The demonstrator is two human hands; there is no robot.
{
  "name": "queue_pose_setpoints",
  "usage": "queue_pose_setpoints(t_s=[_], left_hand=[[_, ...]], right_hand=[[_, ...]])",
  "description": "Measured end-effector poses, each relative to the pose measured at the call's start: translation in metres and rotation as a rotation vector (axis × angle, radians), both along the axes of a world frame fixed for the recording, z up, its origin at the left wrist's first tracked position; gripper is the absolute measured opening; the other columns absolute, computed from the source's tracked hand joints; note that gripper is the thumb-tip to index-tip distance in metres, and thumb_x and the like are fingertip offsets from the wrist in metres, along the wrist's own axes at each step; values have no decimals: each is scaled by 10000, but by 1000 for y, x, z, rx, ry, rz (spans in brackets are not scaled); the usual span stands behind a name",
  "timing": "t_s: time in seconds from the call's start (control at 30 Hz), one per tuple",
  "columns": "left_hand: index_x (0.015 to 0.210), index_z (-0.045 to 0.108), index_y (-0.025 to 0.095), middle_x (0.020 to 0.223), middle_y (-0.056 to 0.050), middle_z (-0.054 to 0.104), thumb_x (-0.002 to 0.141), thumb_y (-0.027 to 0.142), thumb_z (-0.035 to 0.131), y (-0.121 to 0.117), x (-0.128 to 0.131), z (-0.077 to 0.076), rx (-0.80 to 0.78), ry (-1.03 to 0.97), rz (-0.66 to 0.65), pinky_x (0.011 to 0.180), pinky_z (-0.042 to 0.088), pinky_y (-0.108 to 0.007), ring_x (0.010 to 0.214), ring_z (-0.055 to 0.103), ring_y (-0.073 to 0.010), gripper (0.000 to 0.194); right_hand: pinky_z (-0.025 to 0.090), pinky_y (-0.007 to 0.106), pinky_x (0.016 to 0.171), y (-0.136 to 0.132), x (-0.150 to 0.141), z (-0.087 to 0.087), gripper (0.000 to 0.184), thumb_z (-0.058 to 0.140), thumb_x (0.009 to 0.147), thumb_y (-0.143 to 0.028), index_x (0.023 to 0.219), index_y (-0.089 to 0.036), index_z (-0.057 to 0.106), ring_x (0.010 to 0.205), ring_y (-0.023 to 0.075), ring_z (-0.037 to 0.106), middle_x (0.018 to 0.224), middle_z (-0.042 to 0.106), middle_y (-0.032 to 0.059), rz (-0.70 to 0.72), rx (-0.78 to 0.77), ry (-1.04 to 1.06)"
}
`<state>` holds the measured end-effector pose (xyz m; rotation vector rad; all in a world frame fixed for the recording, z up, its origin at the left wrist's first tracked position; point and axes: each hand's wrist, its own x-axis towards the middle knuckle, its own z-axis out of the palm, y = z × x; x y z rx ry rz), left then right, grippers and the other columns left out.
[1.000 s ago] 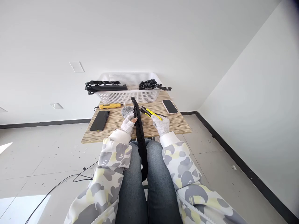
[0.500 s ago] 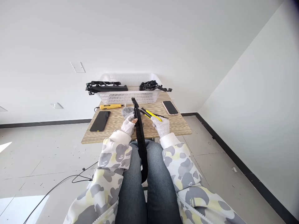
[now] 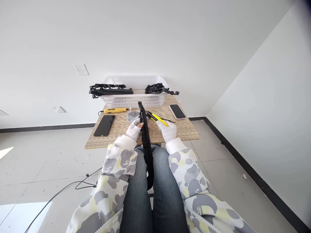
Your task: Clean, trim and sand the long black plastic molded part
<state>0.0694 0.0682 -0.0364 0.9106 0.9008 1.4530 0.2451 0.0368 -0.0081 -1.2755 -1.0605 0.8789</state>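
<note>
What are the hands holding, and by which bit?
The left hand holds a long black part near its top; the right hand holds a yellow and black tool by its near end.

The far end of the long black plastic trim piece [image 3: 146,139] has shifted slightly toward 3 o'clock. The yellow-and-black utility knife [image 3: 160,119] in the gloved right hand [image 3: 168,130] has its front end drawn back slightly toward 3 o'clock; the pale blade tip, seen against the trim piece half a second ago, is now hard to make out.
</note>
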Motion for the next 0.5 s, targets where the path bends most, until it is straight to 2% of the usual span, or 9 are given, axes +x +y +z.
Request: queue_pose_setpoints(t_s=[0.13, 0.3, 0.4, 0.5], left_hand=[[989, 748, 167, 897, -91, 792, 538, 501, 945, 0, -4, -2, 17, 13, -20, 774, 655, -451, 812, 745, -275, 595], [1076, 724, 198, 1059, -91, 790, 547, 480, 950, -3, -6, -4, 99, 95, -64, 867, 636, -423, 976, 735, -276, 640], [1095, 707, 199, 1123, -103, 778, 513, 476, 960, -3, -5, -6, 159, 128, -46, 903, 622, -411, 1027, 722, -279, 692], [1129, 675, 202, 1140, -113, 768, 526, 545, 939, -3, -4, -7, 192, 143, -38, 911, 617, -427, 1034, 718, -286, 742]], right_hand=[[532, 301, 740, -1, 1, -2, 479, 740, 725, -570, 978, -171, 810, 729, 196, 684, 748, 757, 23, -8, 11, -109], [520, 307, 844, -4, 1, 6, 419, 681, 817, -541, 1102, -254, 792, 831, 204, 712, 847, 787, 0, -13, -56, -309], [505, 304, 825, -6, -1, 14, 381, 660, 849, -543, 1119, -303, 782, 900, 219, 710, 913, 791, 5, -32, -152, -495], [487, 302, 765, -5, -1, 18, 354, 648, 854, -558, 1051, -297, 784, 901, 237, 703, 897, 780, 24, -37, -238, -622]])
